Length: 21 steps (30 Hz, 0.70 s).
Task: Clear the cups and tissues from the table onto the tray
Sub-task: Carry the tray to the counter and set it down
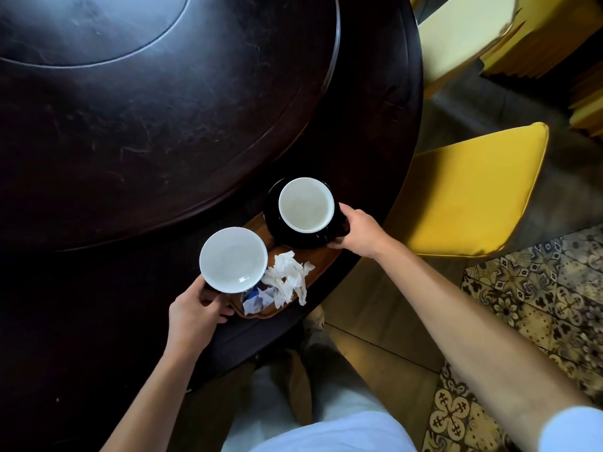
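Note:
A brown wooden tray point(321, 264) lies at the near edge of the dark round table point(130, 141). Crumpled white tissues point(288, 277) and a blue-white paper scrap point(256, 300) rest on it. My left hand point(195, 313) grips a cup, white inside and dark outside point(232, 259), over the tray's left end. My right hand point(354, 234) holds the edge of a black saucer point(277, 230) at the tray's far end. On that saucer stands a second cup with a white inside point(306, 204). Both cups look empty.
A raised round turntable point(156, 93) fills the middle of the table. A yellow cushioned chair point(473, 197) stands right of the table, and pale yellow chairs point(463, 37) stand further back. Patterned floor tiles point(522, 305) lie at the right.

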### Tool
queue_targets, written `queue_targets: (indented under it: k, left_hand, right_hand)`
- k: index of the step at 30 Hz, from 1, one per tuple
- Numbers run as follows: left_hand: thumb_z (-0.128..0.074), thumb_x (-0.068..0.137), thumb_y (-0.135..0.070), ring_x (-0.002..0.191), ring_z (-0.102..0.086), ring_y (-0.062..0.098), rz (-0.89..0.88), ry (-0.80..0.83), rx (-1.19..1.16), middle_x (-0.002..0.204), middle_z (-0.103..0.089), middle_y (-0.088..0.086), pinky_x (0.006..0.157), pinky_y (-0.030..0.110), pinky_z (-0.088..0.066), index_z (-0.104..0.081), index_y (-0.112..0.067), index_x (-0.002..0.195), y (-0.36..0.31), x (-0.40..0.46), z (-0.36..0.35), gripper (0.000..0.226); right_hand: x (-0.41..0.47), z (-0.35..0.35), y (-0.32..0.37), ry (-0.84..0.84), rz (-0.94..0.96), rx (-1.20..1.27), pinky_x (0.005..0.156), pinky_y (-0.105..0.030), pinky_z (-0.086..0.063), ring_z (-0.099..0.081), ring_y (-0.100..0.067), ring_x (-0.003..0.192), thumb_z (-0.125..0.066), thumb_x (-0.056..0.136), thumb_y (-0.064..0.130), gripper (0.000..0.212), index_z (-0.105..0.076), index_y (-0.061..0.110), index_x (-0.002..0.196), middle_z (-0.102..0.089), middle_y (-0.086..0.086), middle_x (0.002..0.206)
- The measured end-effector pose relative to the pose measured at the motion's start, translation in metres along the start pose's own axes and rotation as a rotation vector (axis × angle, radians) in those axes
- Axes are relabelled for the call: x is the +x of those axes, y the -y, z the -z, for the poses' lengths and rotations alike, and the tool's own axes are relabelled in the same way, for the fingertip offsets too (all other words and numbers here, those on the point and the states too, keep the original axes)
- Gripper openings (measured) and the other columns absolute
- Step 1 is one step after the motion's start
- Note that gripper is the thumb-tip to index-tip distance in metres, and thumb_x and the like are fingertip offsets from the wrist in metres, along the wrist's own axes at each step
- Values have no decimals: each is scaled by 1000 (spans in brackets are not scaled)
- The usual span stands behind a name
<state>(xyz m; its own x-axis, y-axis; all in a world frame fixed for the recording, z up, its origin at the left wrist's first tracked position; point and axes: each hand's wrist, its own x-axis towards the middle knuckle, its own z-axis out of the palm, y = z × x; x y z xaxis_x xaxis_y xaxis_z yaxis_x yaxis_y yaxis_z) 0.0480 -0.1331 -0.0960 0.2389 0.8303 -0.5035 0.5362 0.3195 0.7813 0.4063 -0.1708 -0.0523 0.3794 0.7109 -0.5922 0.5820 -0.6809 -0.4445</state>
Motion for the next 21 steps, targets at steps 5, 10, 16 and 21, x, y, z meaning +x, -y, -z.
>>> queue_targets:
  k: [5,10,16,21]
  left_hand:
    - [-74,94,-10,72,-79,17,45,44,-72,91,-78,0,65,37,-65,-63,-22,137,-4,0,2,47]
    - [-74,94,-10,83,-79,25,93,90,-269,97,-80,8,65,32,-64,-58,-20,144,-9,-3,6,54]
    - [-68,97,-5,85,-79,27,119,134,-353,99,-80,7,67,33,-64,-54,-19,148,-8,-2,9,54]
    - [-68,98,-11,92,-78,33,106,186,-390,104,-79,13,73,37,-65,-53,-22,148,-4,-4,15,53]
  right_hand:
    - [3,7,0,42,15,87,110,-47,-46,-54,-27,129,-89,75,24,90,-41,29,152,-59,-6,139]
    - [3,9,-3,52,17,175,108,-46,-48,-59,-27,120,-85,80,15,79,-48,30,148,-65,-7,125]
    - [3,11,-10,94,-2,304,71,-18,-52,-63,-14,87,-78,86,4,71,-51,34,145,-63,3,104]
    - [0,9,-22,209,-65,519,35,-23,-35,-41,-10,41,-67,91,-8,79,-39,31,154,-60,-14,79]
